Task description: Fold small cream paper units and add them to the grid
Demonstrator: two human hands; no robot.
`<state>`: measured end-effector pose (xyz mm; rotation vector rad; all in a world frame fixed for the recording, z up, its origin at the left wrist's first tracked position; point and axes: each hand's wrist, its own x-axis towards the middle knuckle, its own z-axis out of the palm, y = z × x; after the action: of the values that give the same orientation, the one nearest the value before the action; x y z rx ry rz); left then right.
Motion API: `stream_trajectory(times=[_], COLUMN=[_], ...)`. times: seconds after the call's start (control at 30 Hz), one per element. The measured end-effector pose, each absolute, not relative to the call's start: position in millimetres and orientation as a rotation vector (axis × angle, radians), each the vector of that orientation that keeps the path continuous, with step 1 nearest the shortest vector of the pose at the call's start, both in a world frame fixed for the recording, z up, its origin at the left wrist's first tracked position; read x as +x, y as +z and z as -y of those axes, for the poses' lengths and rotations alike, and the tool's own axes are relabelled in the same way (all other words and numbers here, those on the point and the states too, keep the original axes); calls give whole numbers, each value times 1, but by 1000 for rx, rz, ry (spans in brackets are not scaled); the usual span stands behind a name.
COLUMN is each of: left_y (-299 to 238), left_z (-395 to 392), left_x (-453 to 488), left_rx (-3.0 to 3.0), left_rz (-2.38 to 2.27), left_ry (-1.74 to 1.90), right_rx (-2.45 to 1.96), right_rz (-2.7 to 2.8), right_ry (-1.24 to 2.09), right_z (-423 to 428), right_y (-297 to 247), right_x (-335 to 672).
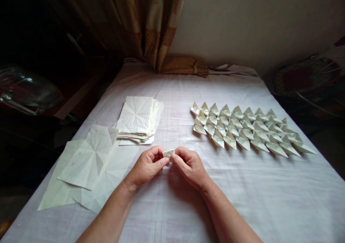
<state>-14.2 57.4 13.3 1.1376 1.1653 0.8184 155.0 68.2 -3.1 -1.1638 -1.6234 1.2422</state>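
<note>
A plain wall (237,27) rises behind the paper stack (136,115), and the room is dark to both sides. The tabletop (242,203) under the stack has a pale cloth (175,88) on it, with soft wrinkles. A brown and gold curtain (155,27) hangs behind the stack, and a brown band (179,65) with a fringe lies at the far edge. Far left of the stack is a shiny, clear thing (29,92); far right is a dark thing with a red patch (300,77). Both are too dim to name.

Right of the stack, many paper boats (244,135) sit close together in slanting rows. Left and in front of it, big creased sheets (88,156) lie on top of each other, and the left arm hides a bit of one.

Just in front of the stack, the left hand (147,165) and right hand (190,165) pinch one small folded paper (168,153) between them, fingers bent, just above the cloth.
</note>
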Motion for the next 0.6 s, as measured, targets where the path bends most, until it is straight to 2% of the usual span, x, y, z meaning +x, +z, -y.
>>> stream_trajectory(times=[0.33, 0.6], left_y=[13, 11], left_z=[-57, -57], left_x=[-11, -10], left_rx=[1125, 1401], left_rz=[-1245, -1229], left_ry=[879, 861], right_rx=[-1125, -1141], right_rz=[1547, 1475], right_ry=[1287, 1280], right_z=[-69, -70], right_y=[-1, -2], right_x=[155, 153])
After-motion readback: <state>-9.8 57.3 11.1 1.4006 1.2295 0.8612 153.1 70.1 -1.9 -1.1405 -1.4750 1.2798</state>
